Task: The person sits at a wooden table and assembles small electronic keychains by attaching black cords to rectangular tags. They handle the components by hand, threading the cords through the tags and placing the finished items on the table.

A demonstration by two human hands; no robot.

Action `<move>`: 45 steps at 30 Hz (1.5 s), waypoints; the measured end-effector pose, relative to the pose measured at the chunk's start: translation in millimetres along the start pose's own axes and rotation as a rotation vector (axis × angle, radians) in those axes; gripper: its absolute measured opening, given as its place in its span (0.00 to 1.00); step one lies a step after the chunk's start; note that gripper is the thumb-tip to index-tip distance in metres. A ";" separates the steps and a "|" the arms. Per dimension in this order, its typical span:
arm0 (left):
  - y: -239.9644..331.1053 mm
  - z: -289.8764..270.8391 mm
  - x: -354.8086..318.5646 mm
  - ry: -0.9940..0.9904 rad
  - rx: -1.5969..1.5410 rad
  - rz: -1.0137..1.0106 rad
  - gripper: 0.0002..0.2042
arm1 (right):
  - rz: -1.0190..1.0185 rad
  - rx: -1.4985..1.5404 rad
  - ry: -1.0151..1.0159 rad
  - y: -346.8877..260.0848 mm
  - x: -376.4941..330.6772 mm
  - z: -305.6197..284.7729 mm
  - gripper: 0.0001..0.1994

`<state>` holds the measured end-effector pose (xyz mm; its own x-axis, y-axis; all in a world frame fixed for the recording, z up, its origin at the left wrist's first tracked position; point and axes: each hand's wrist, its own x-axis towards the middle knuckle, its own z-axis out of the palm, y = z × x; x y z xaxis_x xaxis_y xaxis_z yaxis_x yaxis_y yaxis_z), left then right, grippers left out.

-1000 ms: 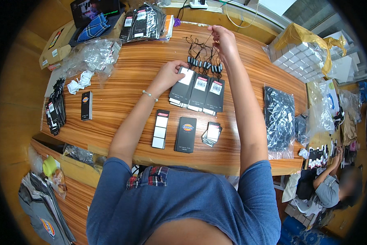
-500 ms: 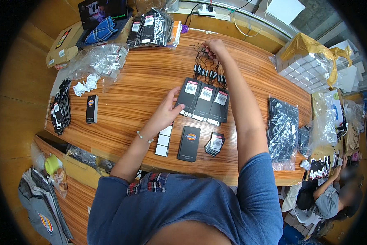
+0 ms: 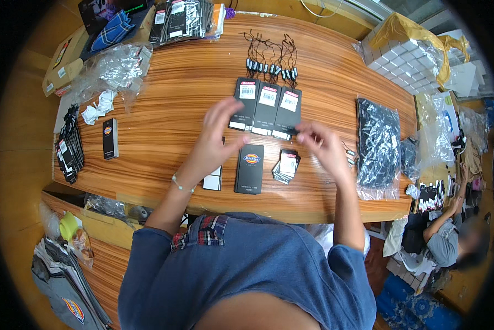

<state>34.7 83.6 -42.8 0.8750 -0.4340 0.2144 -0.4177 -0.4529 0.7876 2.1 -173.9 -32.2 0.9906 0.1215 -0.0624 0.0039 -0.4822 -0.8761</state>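
Three side-by-side stacks of black hang tags, left, middle and right, lie fanned on the table, white stickers near their tops. Black strings with small grey-and-black toggles spread out beyond them. My left hand is open, fingers spread by the left stack's near corner. At the right stack's near corner hovers my right hand, fingers curved and apart. Nearer me lie a thick black tag stack, small sticker cards and a strip of white labels, partly hidden by my left hand.
A plastic-bagged black bundle lies at the right, near stacked white boxes in yellow wrap. Leftward are a tag stack, strung tags and crumpled paper. Bagged tags sit at the back. A co-worker sits far right.
My right hand has come back from the strings to the stacks' near right corner. My left hand has lifted off the left stack toward me. The view has shifted, moving the table things upward.
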 end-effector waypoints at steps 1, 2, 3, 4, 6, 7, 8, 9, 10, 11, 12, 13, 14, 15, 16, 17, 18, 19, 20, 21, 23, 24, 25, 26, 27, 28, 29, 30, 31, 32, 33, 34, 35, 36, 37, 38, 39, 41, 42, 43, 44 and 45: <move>3.9 2.8 -6.5 -0.081 0.108 0.002 0.28 | -0.027 -0.151 -0.023 -0.2 -16.7 3.7 0.13; 7.4 5.4 -12.9 -0.161 0.220 0.005 0.29 | -0.054 -0.199 0.024 1.8 -29.5 11.8 0.15; 10.0 8.3 -18.0 -0.240 0.332 0.006 0.30 | -0.081 -0.248 0.069 3.9 -37.9 20.0 0.16; 11.5 13.4 -21.4 -0.183 0.368 0.019 0.32 | -0.063 -0.335 0.069 5.1 -41.9 23.8 0.19; 11.5 17.0 -24.7 -0.188 0.423 0.048 0.31 | -0.100 -0.460 0.110 8.7 -45.5 27.3 0.20; 10.8 18.7 -26.4 -0.190 0.451 0.062 0.31 | -0.119 -0.523 0.129 11.0 -46.4 29.2 0.20; 9.1 20.4 -27.3 -0.148 0.438 0.096 0.30 | -0.109 -0.492 0.122 14.2 -46.8 30.3 0.20; 6.9 21.2 -28.8 -0.132 0.442 0.105 0.29 | -0.106 -0.465 0.135 16.6 -46.9 31.7 0.20; 4.6 21.6 -30.7 -0.115 0.447 0.112 0.29 | -0.103 -0.437 0.148 18.5 -47.0 33.3 0.19; 2.8 21.9 -31.3 -0.095 0.452 0.122 0.28 | -0.103 -0.411 0.162 20.5 -46.5 34.2 0.18; 1.8 21.6 -31.7 -0.115 0.444 0.109 0.28 | -0.107 -0.365 0.184 21.9 -46.0 35.2 0.16; 1.0 21.2 -32.1 -0.136 0.435 0.095 0.27 | -0.068 -0.286 0.190 24.3 -45.8 36.1 0.15; 0.0 21.0 -33.2 -0.158 0.425 0.080 0.27 | -0.026 -0.207 0.195 27.2 -46.6 37.4 0.15; -0.7 21.6 -33.8 -0.146 0.420 0.068 0.26 | 0.016 -0.127 0.200 28.4 -46.7 38.1 0.14; -1.2 22.8 -34.0 -0.133 0.414 0.056 0.26 | -0.015 -0.130 0.204 28.2 -45.8 37.6 0.12; -1.7 24.2 -33.8 -0.120 0.407 0.047 0.26 | 0.011 -0.062 0.198 31.8 -46.0 38.5 0.12; -2.2 25.2 -34.1 -0.104 0.423 0.039 0.26 | 0.037 0.005 0.193 38.0 -46.6 40.7 0.12; -2.7 26.1 -34.3 -0.087 0.440 0.032 0.26 | 0.062 0.073 0.187 41.1 -47.7 42.0 0.12; -3.0 25.9 -34.4 -0.068 0.458 0.021 0.26 | 0.089 0.106 0.184 39.9 -47.9 42.6 0.11; -3.1 24.8 -33.9 -0.079 0.454 0.014 0.26 | 0.115 0.138 0.180 37.6 -48.1 43.2 0.10; -2.6 22.4 -32.2 -0.101 0.444 0.003 0.26 | 0.169 0.216 0.178 32.7 -49.5 43.6 0.10; -1.5 21.9 -32.1 -0.077 0.449 0.034 0.25 | 0.196 0.261 0.179 30.0 -50.8 43.4 0.10; 0.1 21.2 -32.3 -0.052 0.454 0.066 0.24 | 0.223 0.306 0.180 26.8 -52.1 43.4 0.10; 2.3 21.3 -32.3 -0.032 0.458 0.099 0.23 | 0.202 0.363 0.175 23.1 -53.8 44.4 0.10; 4.5 20.9 -33.0 -0.095 0.111 -0.067 0.20 | 0.180 0.421 0.171 18.0 -55.1 47.1 0.10; 7.1 20.4 -34.7 -0.158 -0.238 -0.233 0.17 | 0.159 0.478 0.168 11.8 -56.2 50.0 0.10; 10.3 21.3 -36.7 -0.222 -0.586 -0.397 0.15 | 0.127 0.470 0.153 4.4 -58.1 53.2 0.10; 15.6 26.1 -36.5 -0.199 -0.704 -0.278 0.14 | 0.085 0.470 0.151 0.8 -58.9 58.3 0.11; 21.4 24.9 -36.9 -0.206 -0.725 -0.319 0.14 | 0.044 0.469 0.149 -3.2 -58.7 64.7 0.12; 27.7 23.7 -36.2 -0.222 -0.753 -0.353 0.15 | 0.015 0.378 0.195 -9.0 -58.8 69.4 0.12; 31.3 24.1 -36.6 -0.240 -0.781 -0.388 0.15 | -0.011 0.283 0.240 -14.6 -58.5 73.6 0.13; 31.7 27.3 -38.1 -0.215 -0.773 -0.327 0.16 | -0.048 0.271 0.257 -14.4 -58.9 76.7 0.15; 30.9 28.9 -38.7 -0.223 -0.758 -0.332 0.16 | -0.081 0.209 0.269 -16.9 -58.9 78.3 0.17; 29.9 30.9 -38.6 -0.231 -0.742 -0.337 0.16 | -0.072 0.244 0.251 -15.1 -60.4 75.7 0.17; 30.1 34.1 -38.3 -0.239 -0.726 -0.341 0.16 | -0.063 0.280 0.233 -12.1 -61.9 71.7 0.16; 31.0 35.5 -38.7 -0.214 -0.729 -0.359 0.16 | -0.009 0.262 0.285 -8.0 -63.2 64.1 0.16; 32.6 35.9 -38.7 -0.204 -0.708 -0.342 0.16 | 0.043 0.247 0.333 -1.2 -65.4 52.6 0.15; 35.1 36.2 -37.6 -0.180 -0.666 -0.310 0.15 | 0.114 0.135 0.519 13.8 -71.9 19.6 0.13; 32.2 36.2 -37.6 -0.189 -0.663 -0.306 0.15 | 0.124 -0.113 0.594 31.5 -77.4 1.9 0.10; 32.4 37.4 -34.5 -0.202 -0.680 -0.308 0.15 | 0.192 -0.347 0.662 46.4 -84.5 -13.0 0.07; 32.2 38.5 -33.6 -0.206 -0.695 -0.313 0.15 | 0.219 -0.473 0.660 50.9 -91.1 -24.9 0.05; 32.6 40.0 -32.5 -0.211 -0.711 -0.316 0.16 | 0.281 -0.520 0.632 61.7 -96.7 -32.0 0.05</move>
<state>-17.1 51.8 -47.2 0.8314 -0.5384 -0.1377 0.1599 -0.0055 0.9871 -89.1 -243.2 -64.9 0.8540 -0.4922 0.1689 -0.3433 -0.7768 -0.5280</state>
